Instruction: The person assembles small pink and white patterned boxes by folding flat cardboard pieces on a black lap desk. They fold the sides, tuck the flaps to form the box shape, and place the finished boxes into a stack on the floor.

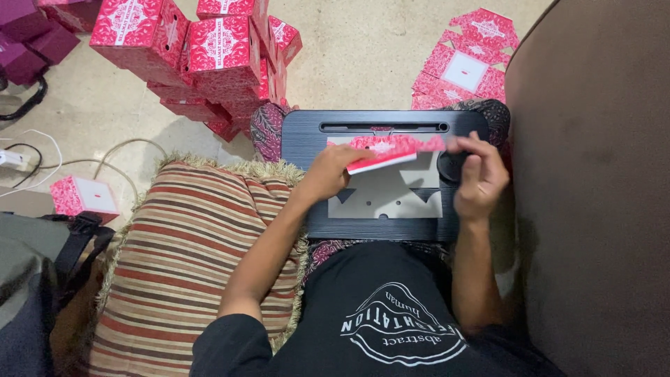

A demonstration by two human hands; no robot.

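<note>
A flat red patterned cardboard box blank (387, 149), white on its inner side, is held over a black lap tray (307, 136) that rests on my legs. My left hand (328, 171) grips the blank's left end from below. At the blank's right end, my right hand (478, 174) pinches the edge with fingers and thumb. A grey cut-out panel (391, 195) on the tray shows beneath the blank.
A pile of folded red boxes (202, 49) stands on the floor at upper left, one more red box (80, 195) at left. Flat red blanks (464, 66) lie at upper right. A striped cushion (181, 258) is on my left, a brown seat (593, 195) on my right. White cables (42, 157) run at far left.
</note>
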